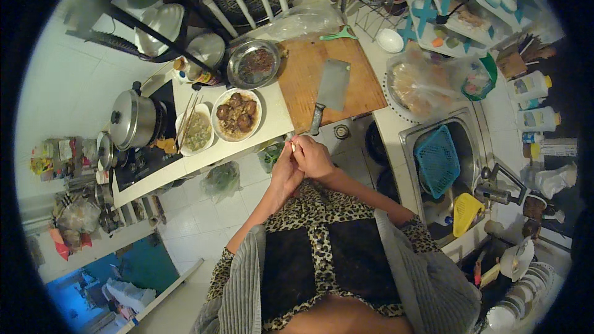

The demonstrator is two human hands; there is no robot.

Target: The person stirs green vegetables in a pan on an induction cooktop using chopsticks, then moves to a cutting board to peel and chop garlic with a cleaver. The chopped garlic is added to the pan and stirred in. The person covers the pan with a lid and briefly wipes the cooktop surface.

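Observation:
My left hand and my right hand meet in front of my body, just off the counter's front edge. Between their fingertips they pinch a small whitish piece, too small and covered to name. Just beyond my fingers lies a cleaver, flat on a wooden cutting board, its dark handle pointing toward me. A green peeler rests at the board's far edge. Left of the board stand a metal bowl with reddish-brown bits, a plate of browned meatballs in sauce, and a bowl of soup with chopsticks across it.
A lidded steel pot sits on the black stove at left. The sink at right holds a blue plastic basket and a yellow one. Bagged food lies behind it. Bagged greens are on the floor.

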